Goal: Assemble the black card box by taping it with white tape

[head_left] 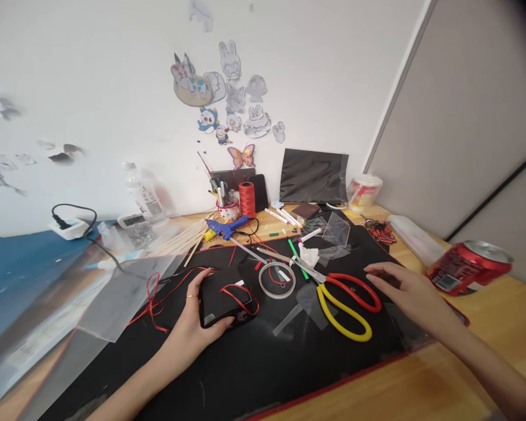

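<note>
And there sat the black box (pixel 219 286), clasped between the left hand's (pixel 197 318) fingers and thumb, red cord (pixel 241 299) looping over it! Right of that hand, scissors (pixel 319 279); beyond, the right hand (pixel 397 286) hovered, slack and holding nothing. A careless outward swing might have toppled the can (pixel 469 266) just beside it.

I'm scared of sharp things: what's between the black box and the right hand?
In the head view, a tape roll, clear plastic, a green pen and the scissors lie between the black box and the right hand.
</note>
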Demonstrator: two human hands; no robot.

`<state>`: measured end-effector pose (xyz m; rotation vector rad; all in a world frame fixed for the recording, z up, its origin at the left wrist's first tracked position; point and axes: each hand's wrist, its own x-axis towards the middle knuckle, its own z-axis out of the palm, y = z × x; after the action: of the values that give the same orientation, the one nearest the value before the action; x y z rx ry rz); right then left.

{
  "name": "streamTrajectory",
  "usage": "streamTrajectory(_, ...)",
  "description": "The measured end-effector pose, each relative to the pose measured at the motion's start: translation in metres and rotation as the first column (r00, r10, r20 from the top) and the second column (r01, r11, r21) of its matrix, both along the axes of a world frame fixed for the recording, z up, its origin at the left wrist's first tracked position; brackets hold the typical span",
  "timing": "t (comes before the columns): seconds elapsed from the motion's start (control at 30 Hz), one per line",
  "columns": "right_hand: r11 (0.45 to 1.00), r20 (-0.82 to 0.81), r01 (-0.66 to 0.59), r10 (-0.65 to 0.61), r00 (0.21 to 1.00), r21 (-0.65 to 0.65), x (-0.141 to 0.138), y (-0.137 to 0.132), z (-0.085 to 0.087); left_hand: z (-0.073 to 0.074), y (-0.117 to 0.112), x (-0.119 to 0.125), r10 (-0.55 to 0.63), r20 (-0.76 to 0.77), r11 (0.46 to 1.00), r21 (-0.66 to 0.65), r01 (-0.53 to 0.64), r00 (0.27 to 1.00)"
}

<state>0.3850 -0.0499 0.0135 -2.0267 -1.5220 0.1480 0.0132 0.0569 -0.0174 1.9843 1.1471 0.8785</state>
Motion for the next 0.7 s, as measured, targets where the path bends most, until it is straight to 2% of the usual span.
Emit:
streamTrajectory(0.23, 0.994, 0.021, -0.059, 0.061, 0.998, -0.091, -0.028, -0.019, -0.001, -0.003, -0.002, -0.002, -0.006, -0.049, 1.0, -0.012, 0.006, 0.999)
streamTrajectory(0.4, 0.99, 0.044, -0.065, 0.07, 0.997, -0.122, -0.043, -0.033, -0.005, -0.008, 0.0, -0.004, -0.06, 0.024, 0.997, 0.057, 0.058, 0.998)
streamTrajectory(0.57, 0.992, 0.037, -0.007, 0.011, 0.999, -0.123, -0.037, -0.044, -0.002, -0.009, 0.0, -0.011, -0.127, 0.053, 0.985, 0.123, 0.12, 0.991)
streamTrajectory(0.63, 0.994, 0.042, 0.033, -0.029, 0.999, -0.103, -0.027, -0.047, -0.001, -0.01, 0.0, -0.015, -0.119, 0.087, 0.984, 0.146, 0.106, 0.989)
streamTrajectory(0.7, 0.993, 0.066, 0.097, -0.092, 0.994, -0.071, -0.013, -0.052, -0.001, -0.012, 0.003, -0.018, -0.072, 0.161, 0.979, 0.2, 0.039, 0.984)
